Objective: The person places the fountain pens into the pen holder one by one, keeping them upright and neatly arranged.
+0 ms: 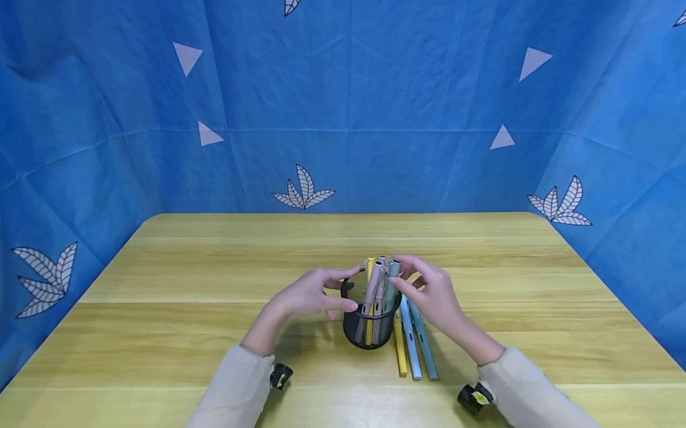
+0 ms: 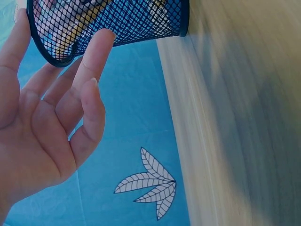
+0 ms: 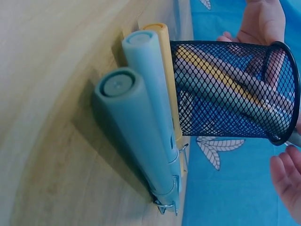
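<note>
A black mesh pen holder (image 1: pixel 368 331) stands upright on the table with several capped pens inside: yellow, pale purple (image 1: pixel 375 283) and grey-green. My left hand (image 1: pixel 306 295) holds the holder's left side near the rim, thumb in front and index finger behind; its other fingers are loosely bent. At the holder's right, my right hand (image 1: pixel 433 293) pinches the top of the grey-green pen (image 1: pixel 393 270) between thumb and fingers. The right wrist view cuts off most of that grip. Beside the holder lie a yellow pen (image 1: pixel 400 349), a light blue pen (image 3: pixel 149 70) and a teal pen (image 3: pixel 136 132).
The wood-grain table (image 1: pixel 207 258) extends around the holder on all sides. A blue curtain (image 1: pixel 344 99) with white leaves and triangles hangs behind it and at both sides. Each sleeve cuff has a small black wrist camera (image 1: pixel 473 400).
</note>
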### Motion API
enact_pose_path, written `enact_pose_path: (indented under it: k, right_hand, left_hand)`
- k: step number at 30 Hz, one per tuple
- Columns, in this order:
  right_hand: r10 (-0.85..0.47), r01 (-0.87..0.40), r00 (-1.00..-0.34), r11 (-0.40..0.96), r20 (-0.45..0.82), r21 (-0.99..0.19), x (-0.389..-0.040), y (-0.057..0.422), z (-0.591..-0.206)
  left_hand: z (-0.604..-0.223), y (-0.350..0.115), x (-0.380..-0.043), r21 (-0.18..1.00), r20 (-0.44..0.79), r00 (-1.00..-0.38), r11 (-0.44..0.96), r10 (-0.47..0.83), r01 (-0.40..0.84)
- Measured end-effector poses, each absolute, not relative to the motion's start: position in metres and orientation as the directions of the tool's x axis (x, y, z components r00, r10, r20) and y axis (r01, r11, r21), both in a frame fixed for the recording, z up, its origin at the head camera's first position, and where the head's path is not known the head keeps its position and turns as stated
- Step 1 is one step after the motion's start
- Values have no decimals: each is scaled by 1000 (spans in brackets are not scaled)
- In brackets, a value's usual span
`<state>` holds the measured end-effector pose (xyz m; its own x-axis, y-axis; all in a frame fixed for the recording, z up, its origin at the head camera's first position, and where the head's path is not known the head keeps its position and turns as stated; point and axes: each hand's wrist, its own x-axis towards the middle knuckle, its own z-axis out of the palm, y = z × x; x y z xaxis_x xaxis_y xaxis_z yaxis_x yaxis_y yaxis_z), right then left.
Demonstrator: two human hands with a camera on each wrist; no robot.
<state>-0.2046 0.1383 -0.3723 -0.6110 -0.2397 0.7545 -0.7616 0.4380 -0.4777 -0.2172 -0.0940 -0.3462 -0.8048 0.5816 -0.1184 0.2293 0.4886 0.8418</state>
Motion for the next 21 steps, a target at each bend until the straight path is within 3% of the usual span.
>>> enact_pose_path:
  k: [11,21]
  right_hand:
    - [-215,-659,-736,441,642,-609,-204,144,-372]
    - [-217,-601,-794,417,568,-681,-202,151,-371]
  left_hand:
    - [-347,-94,-218,850,-106,-800,471,590,235]
    - [-346,-94,-218,861,-110,-797,457,594,222]
